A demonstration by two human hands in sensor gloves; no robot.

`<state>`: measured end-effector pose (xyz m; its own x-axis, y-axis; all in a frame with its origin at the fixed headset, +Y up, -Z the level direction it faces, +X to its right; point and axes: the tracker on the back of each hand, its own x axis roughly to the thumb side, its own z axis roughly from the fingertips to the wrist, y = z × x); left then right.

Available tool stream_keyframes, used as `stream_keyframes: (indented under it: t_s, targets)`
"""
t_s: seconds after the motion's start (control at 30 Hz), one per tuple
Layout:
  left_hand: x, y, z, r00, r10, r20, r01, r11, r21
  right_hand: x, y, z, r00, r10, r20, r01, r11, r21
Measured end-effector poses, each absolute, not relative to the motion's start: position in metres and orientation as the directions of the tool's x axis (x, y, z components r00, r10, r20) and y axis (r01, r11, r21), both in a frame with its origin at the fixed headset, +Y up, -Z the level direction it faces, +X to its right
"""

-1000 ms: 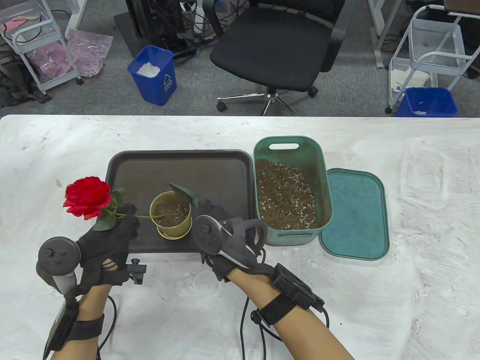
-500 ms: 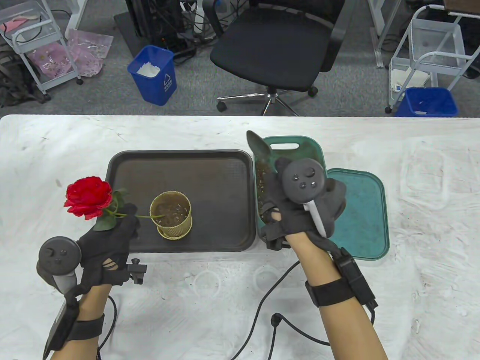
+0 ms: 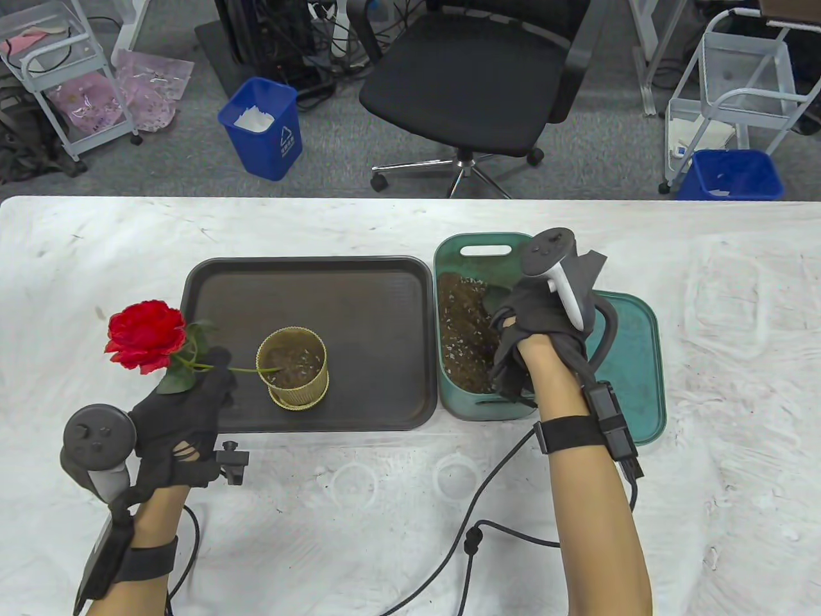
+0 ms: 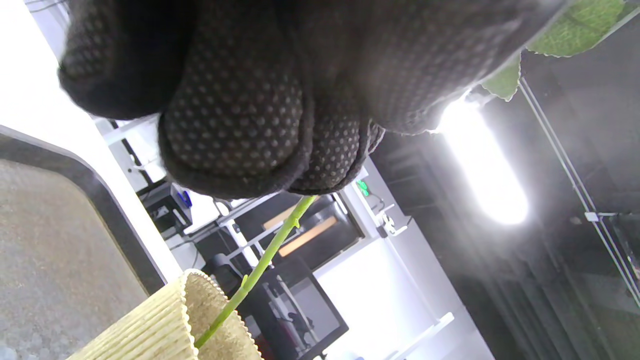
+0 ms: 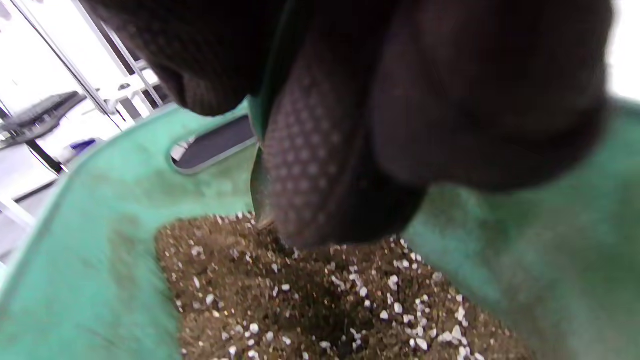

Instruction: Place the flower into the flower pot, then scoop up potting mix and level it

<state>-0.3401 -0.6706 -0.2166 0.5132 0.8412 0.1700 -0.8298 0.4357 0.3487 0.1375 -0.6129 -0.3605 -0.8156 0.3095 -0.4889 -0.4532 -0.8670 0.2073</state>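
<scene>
A: Table view: flower (image 3: pixel 146 337) stem pinched in left hand (image 3: pixel 183 410), stem end in flower pot (image 3: pixel 293 367) at 3 o'clock of that hand. Right hand?

B: Right hand (image 3: pixel 539 327) over green bin (image 3: pixel 476 246), curled round trowel (image 3: pixel 497 296), blade down in potting mix (image 3: pixel 462 340).

A: Left wrist view: stem (image 4: pixel 260 265) slants into pot.

B: Right wrist view: blade tip (image 5: pixel 260 200) meets mix; pot lies at 9 o'clock of bin.

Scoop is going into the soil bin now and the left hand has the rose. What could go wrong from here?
1. The rose leans far left with only its stem tip in the flower pot; if the left hand loosens its grip, it will likely tip out.
2. The pot is narrow, so a full scoop carried from the green bin may spill potting mix onto the tray.
</scene>
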Motion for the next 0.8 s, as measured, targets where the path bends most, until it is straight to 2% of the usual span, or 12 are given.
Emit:
stream_keyframes:
  t_s: [0.27,0.4,0.5,0.8]
  targets:
    - [-0.340,-0.670,-0.217,0.513,0.841,0.172,-0.831,0.436,0.346,0.132,-0.634,-0.378,-0.808,0.305,-0.505,-0.455,-0.866,0.205]
    - [-0.339,-0.670,-0.217,0.511,0.842,0.173,-0.833,0.434,0.344,0.130,-0.646,-0.381,-0.764,0.387,-0.516,-0.573,-0.775,0.268]
    - [-0.339,-0.670,-0.218,0.515,0.839,0.175,-0.830,0.439,0.344,0.129,-0.651,-0.382,-0.749,0.401,-0.527,-0.611,-0.727,0.315]
    - [-0.339,-0.670,-0.217,0.525,0.832,0.181,-0.826,0.447,0.343,0.138,-0.654,-0.377,-0.570,0.556,-0.605,-0.806,-0.523,0.278]
